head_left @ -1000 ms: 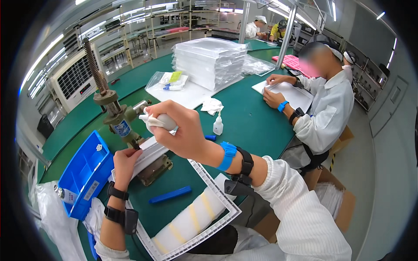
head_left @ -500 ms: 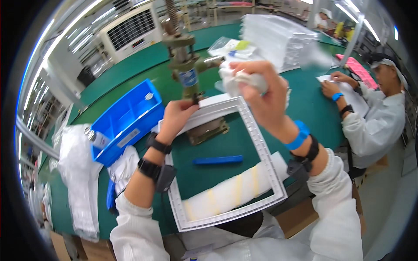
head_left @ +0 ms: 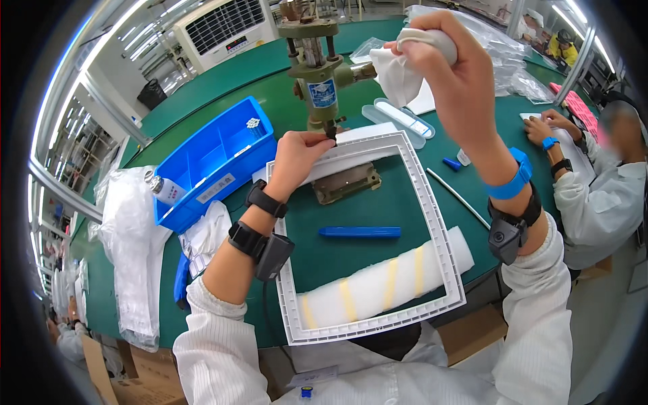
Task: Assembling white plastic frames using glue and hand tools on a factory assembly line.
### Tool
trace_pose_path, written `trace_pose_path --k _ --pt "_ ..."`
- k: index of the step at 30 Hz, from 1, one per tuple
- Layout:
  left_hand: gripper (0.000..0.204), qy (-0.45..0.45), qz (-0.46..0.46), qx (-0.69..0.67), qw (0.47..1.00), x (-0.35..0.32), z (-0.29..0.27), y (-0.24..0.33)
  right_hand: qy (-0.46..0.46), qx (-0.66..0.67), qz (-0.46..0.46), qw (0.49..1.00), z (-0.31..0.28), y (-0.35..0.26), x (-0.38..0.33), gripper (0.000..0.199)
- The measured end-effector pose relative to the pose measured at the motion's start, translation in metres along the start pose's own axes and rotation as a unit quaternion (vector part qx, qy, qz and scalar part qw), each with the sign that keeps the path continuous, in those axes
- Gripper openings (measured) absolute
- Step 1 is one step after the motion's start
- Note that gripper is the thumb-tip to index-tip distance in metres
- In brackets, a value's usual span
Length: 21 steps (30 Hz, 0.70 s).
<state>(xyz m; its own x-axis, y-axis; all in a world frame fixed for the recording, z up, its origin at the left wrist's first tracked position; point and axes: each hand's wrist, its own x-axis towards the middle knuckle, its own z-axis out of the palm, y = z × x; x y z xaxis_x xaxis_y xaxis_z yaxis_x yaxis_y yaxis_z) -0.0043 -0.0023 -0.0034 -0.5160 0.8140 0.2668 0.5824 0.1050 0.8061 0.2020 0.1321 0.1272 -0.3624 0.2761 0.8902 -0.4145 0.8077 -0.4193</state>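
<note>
A green bench press (head_left: pixel 317 74) stands at the far side of the table. My left hand (head_left: pixel 297 158) has thumb and fingers pinched at the press's tip, around a small dark part I cannot make out. My right hand (head_left: pixel 452 81) is raised right of the press, wrapped around a handle covered with white cloth (head_left: pixel 399 75); the handle's joint to the press is partly hidden. A white rectangular plastic frame (head_left: pixel 426 209) lies under the press tip, its far bar near my left fingers. Inside its outline are the press's metal base (head_left: pixel 347 183) and a blue pen-shaped tool (head_left: pixel 360 232).
A taped white foam roll (head_left: pixel 368 287) lies under the frame's near side. At left are a blue divided bin (head_left: pixel 223 181), a white glove (head_left: pixel 208 229) and plastic-wrapped parts (head_left: pixel 138 263). A white rod (head_left: pixel 459 198) and clear case (head_left: pixel 401 120) lie right. A co-worker (head_left: pixel 604 182) sits at far right.
My right hand has risen with the cloth-covered handle, uncovering the clear case and white rod. My left hand keeps its pinch at the press tip. The whole view has shifted slightly.
</note>
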Motion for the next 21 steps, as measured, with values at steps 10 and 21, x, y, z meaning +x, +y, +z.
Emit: trace_pose_path --k 10,21 --pt "0.024 0.016 0.013 0.017 1.000 -0.001 0.001 -0.002 0.043 -0.011 -0.005 0.999 0.007 0.001 -0.029 0.013" --pt "0.025 0.022 0.010 0.045 0.999 -0.002 0.001 0.003 -0.014 -0.033 0.009 0.999 -0.003 -0.007 -0.019 0.012"
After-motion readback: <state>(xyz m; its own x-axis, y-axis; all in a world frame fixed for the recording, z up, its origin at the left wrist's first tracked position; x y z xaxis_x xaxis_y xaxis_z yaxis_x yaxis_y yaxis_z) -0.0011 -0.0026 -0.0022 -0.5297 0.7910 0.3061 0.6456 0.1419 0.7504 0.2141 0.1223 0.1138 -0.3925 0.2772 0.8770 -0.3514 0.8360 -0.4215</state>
